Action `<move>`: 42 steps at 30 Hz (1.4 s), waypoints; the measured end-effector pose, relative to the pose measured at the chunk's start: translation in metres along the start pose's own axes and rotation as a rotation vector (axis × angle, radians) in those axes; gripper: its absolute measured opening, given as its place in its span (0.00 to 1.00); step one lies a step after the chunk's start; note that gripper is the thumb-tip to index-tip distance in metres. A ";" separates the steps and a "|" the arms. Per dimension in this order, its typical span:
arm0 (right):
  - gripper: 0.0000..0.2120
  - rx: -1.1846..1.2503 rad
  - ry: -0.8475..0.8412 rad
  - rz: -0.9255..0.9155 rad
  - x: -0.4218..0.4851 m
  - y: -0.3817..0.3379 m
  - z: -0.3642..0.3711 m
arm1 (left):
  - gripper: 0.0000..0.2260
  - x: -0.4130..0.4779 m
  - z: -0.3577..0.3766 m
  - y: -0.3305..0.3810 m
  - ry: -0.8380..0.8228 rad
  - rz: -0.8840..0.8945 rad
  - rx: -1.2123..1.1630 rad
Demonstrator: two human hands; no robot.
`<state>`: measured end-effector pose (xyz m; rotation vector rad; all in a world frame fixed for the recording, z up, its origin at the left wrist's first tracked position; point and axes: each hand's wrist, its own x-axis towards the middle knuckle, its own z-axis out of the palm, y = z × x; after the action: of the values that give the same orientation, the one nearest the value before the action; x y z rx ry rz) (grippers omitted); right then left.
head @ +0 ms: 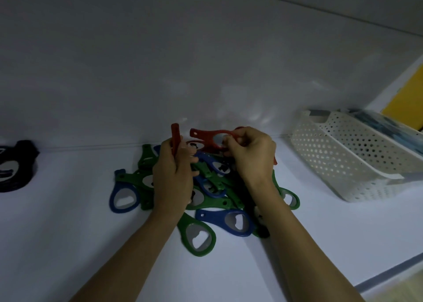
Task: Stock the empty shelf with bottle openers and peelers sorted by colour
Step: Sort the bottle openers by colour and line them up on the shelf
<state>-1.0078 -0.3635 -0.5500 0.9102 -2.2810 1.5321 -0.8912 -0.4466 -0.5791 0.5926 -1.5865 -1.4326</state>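
Observation:
A mixed heap of green and blue bottle openers (212, 201) lies on the white shelf (68, 221), near its back wall. My left hand (174, 178) is above the heap, shut on red bottle openers (175, 139) held upright on edge. My right hand (251, 155) grips another red bottle opener (206, 135) by its ring end, handle pointing left. A blue opener (226, 221) and a green opener (199, 235) lie at the near edge of the heap. Black openers (16, 166) are stacked at far left.
A white perforated plastic basket (348, 155) stands on the shelf at the right, tilted, with bluish items behind it. The shelf's front edge (389, 272) runs along the lower right. A yellow surface (405, 91) shows at far right.

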 end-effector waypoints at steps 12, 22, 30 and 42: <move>0.17 -0.003 -0.409 -0.454 -0.032 -0.020 0.028 | 0.10 0.008 -0.009 0.009 0.203 -0.163 -0.214; 0.15 -0.510 -0.240 -0.247 0.002 0.012 0.014 | 0.09 0.009 -0.007 0.004 0.286 -0.187 -0.330; 0.13 -0.780 -0.266 -0.211 0.009 0.024 0.017 | 0.10 0.005 -0.004 0.000 0.103 -0.126 -0.185; 0.05 0.667 -0.246 0.299 0.004 -0.008 0.000 | 0.05 0.003 -0.003 0.005 0.009 -0.118 -0.155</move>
<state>-1.0056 -0.3673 -0.5418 0.9753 -2.1508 2.5268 -0.8892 -0.4490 -0.5738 0.6088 -1.4375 -1.6218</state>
